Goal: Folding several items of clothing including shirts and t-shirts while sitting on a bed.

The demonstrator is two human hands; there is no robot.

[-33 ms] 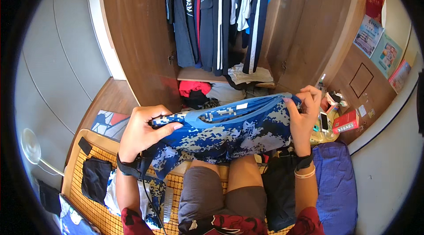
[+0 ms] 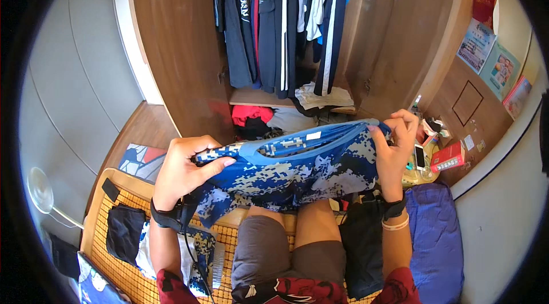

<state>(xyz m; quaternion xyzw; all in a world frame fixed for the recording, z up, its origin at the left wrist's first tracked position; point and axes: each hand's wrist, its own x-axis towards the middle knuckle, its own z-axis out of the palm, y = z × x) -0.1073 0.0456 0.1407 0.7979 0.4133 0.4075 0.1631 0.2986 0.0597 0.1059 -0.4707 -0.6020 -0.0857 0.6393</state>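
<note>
A blue, white and dark digital-camouflage T-shirt (image 2: 297,175) hangs stretched between my hands above my lap. Its light-blue neckline faces up, with a small white label inside the back. My left hand (image 2: 189,169) pinches one shoulder between thumb and fingers. At the opposite shoulder, beside the collar's end, my right hand (image 2: 393,146) grips the cloth with thumb and curled fingers. The lower part of the shirt droops in folds over my thighs.
Ahead stands an open wardrobe (image 2: 183,46) with hanging clothes (image 2: 280,29) and piled garments below. I sit on a mat (image 2: 97,235); folded clothes (image 2: 123,229) lie at left, black cloth (image 2: 363,247) and a purple-blue bundle (image 2: 432,235) at right. A phone (image 2: 420,157) lies near a red box (image 2: 448,157).
</note>
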